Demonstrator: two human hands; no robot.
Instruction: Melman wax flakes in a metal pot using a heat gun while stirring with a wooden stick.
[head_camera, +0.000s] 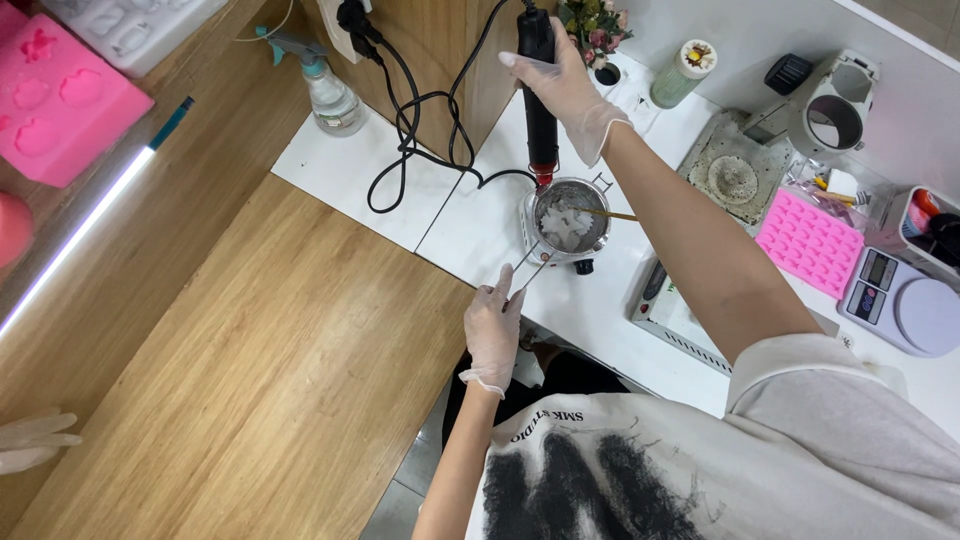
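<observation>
The right hand (562, 82), in a thin clear glove, is closing around the black handle of a heat gun (539, 100) and holding it upright, with its red nozzle pointing down at the rim of a small metal pot (570, 215). The pot is standing on a small hot plate (583, 262) near the front edge of the white counter (500, 215), a little way in from the counter's left end. Inside the pot is lying a whitish, lumpy mass, and a thin wooden stick (612, 214) is resting in it, sticking out over the right rim.

The left hand (493, 332), also gloved, is pinching the thin wire handle (530, 272) of the pot between its fingers, just at the front edge of the counter.

The black cable (420, 140) of the heat gun is looping over the left end of the counter, beside a clear spray bottle (330, 92). To the right of the pot a pink silicone mould (810, 240) is lying, and a small digital scale (905, 300) is sitting at the right edge. On the wooden table (250, 350) to the left, another pink mould (55, 100) is lying at the far corner.
</observation>
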